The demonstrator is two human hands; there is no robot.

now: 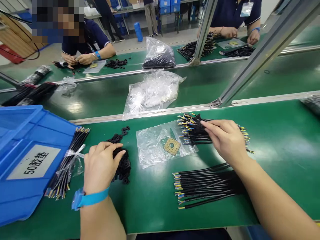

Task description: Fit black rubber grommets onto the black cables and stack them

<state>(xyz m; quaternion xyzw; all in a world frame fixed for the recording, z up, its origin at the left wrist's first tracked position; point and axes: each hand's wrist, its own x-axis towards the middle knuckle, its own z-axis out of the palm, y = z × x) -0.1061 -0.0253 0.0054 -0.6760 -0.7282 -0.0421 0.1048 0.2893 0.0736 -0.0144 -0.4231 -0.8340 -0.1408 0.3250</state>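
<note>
Hands (100, 163) (226, 141) overhang one pad heap (123, 170), one cable bundle (192, 130).

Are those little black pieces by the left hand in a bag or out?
Out: the black pieces lie loose in a heap on the green table.

The green surface (150, 200) carries a blue bin (18, 196), black cables (207, 183) and small black parts (123, 166). A clear bag (147, 150) lies flat right of the parts.
</note>
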